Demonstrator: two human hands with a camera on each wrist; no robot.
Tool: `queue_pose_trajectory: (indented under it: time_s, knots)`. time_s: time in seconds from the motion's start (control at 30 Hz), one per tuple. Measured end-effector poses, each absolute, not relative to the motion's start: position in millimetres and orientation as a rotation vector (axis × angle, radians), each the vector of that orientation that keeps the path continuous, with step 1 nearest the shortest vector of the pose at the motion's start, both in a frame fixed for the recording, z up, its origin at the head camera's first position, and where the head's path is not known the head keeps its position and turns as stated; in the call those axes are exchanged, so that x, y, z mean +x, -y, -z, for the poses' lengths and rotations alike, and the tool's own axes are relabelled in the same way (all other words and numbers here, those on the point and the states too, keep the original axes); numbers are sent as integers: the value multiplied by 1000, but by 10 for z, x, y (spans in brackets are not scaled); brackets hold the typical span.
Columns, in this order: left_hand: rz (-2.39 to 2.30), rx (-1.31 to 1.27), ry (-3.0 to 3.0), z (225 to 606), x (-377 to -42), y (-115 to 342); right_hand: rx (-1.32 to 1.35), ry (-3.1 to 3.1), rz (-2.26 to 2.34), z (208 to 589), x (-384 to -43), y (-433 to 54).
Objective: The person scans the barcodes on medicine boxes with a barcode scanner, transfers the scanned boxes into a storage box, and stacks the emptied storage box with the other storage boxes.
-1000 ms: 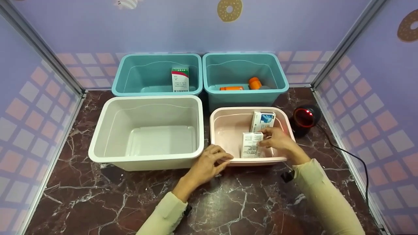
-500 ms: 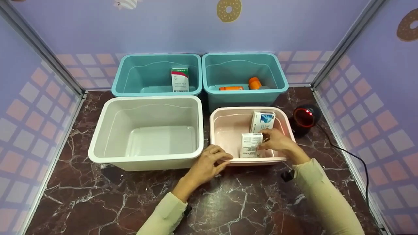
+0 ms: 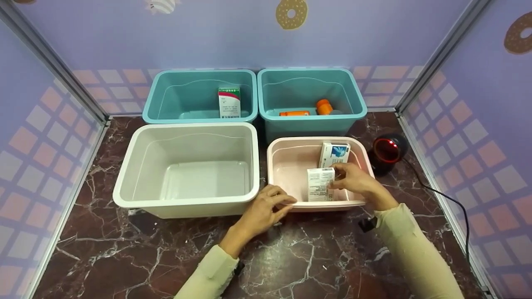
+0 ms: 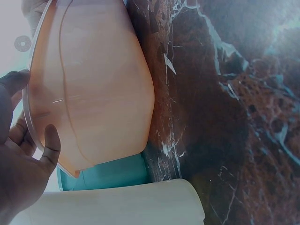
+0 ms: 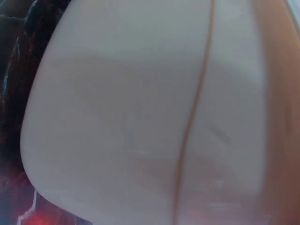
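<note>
Pinching the R edge of the near white box (image 3: 318,182) is the R hand (image 3: 353,179), fingertips partly hidden behind it. Box is inside the pink bin (image 3: 332,204), near right; its bottom's cut off by the near rim, so can't tell if it stands straight or leans; print too small to read. R wrist cam: mostly bin's outer wall, blurry. L hand (image 3: 264,209) grips the bin's rim at the near-L corner, thumb outside per L wrist cam.

Just beyond, far white box (image 3: 336,151) w/ blue pic, lower pt. covered. Left: off-white bin (image 3: 187,202). Far side: L teal bin (image 3: 183,93) w/ red/green-topped box (image 3: 229,103), R teal bin (image 3: 307,124) w/ orange items (image 3: 324,106), all part-hidden by near rims. Far right: blk device (image 3: 392,155), red glow, details unclear.
</note>
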State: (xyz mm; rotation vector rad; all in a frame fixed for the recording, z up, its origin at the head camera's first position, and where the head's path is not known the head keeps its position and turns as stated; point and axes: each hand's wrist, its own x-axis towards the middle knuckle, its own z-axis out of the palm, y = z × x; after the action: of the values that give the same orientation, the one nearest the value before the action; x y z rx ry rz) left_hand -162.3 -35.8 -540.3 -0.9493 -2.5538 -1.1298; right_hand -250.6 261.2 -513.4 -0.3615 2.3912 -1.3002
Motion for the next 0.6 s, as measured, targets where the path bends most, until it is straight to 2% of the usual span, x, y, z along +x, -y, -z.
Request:
queue_pose_trajectory:
  time_s: [0.27,0.6]
  knots:
    - [1147,-968,2510,5407,-1621,362,-423,-2399,1334,5020,-2504,-2677]
    - [1143,-975,2517,5409,-1629,364,-293,-2433,1452,4889,-2479,-2761]
